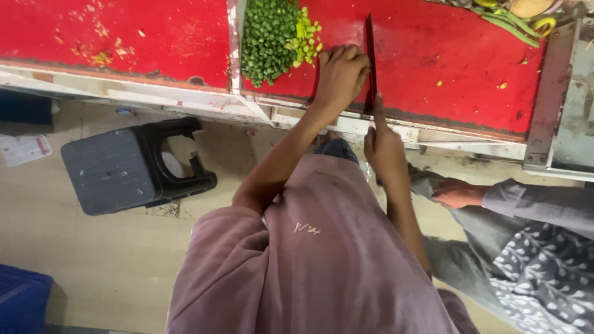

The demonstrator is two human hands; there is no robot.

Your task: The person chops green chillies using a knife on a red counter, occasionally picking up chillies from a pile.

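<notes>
I look down over my mauve shirt at a red cutting board (445, 68). My right hand (382, 145) grips the handle of a long dark knife (370, 55), index finger stretched along it, blade lying upright across the board. My left hand (339, 73) rests curled on the board just left of the blade, beside a pile of chopped green beans (271, 38). Some paler green pieces (306, 40) lie at the pile's right edge, near my fingers.
A second red board (124, 37) lies to the left. Whole green beans (510, 23) sit at the far right corner. A black plastic stool (130, 167) stands on the floor. Another person in grey sleeves (532, 204) stands at my right. A blue crate (21, 300) is bottom left.
</notes>
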